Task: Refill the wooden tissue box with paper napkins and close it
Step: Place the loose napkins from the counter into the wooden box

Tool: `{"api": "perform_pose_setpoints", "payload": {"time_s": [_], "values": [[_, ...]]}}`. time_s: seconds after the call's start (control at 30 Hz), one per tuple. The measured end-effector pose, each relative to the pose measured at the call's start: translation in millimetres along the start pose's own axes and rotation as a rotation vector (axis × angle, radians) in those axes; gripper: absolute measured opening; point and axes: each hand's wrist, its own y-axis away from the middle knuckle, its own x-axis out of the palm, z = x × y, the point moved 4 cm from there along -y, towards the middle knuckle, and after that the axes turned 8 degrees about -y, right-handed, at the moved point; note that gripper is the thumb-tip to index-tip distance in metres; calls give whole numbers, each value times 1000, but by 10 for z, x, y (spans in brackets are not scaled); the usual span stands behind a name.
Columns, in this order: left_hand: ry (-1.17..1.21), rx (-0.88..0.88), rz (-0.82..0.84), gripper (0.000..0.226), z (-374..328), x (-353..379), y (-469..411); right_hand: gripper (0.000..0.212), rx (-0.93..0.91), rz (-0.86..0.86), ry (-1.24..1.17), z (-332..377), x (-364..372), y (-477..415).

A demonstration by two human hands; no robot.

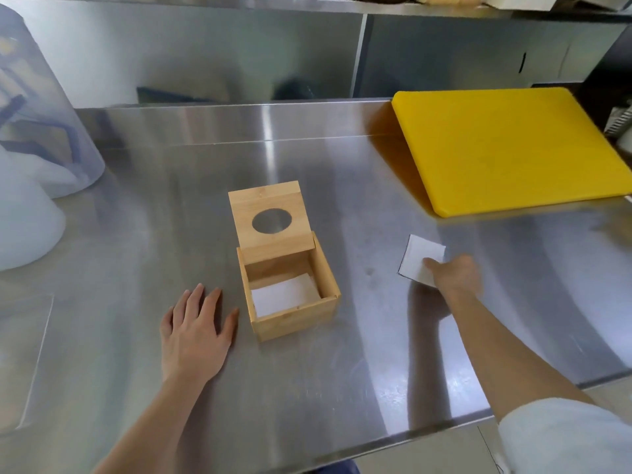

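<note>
Brushed stainless steel fills my view: a smooth, streaky table (307, 388) with a steel wall panel behind it. Near the middle stands the wooden tissue box (294, 302), square, pale and grainy, its hinged lid (270, 217) tipped up at the back with an oval hole cut through it. Flat on the box floor lies a white paper napkin (284, 295). My left hand (195, 333) rests palm-down on the table just beside the box's left wall, fingers spread and gripping nothing. To the right, well apart from the box, my right hand (455, 275) sits on a small stack of folded napkins (419, 258), white and square-cornered; motion blur keeps me from telling whether the fingers are closed on it. A thick yellow cutting board (506, 148) with rounded corners lies at the far right, and translucent plastic containers (30, 131) stand at the left edge.
</note>
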Motion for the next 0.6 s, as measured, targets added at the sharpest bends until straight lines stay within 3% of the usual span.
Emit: {"api": "perform_pose_setpoints", "payload": {"time_s": [0.1,0.37,0.5,0.6], "values": [[12,-4,-1,44,1,-3,0,65,38,64,-12,43,-6,-50],[26,-12,-2,42,2,-11,-7,32,82,208,-209,120,86,-121],[10,-8,-6,47,4,-12,-9,41,101,314,-302,167,91,-124],[-3,-11,1,57,1,-17,-5,30,77,424,-339,257,59,-96]]}}
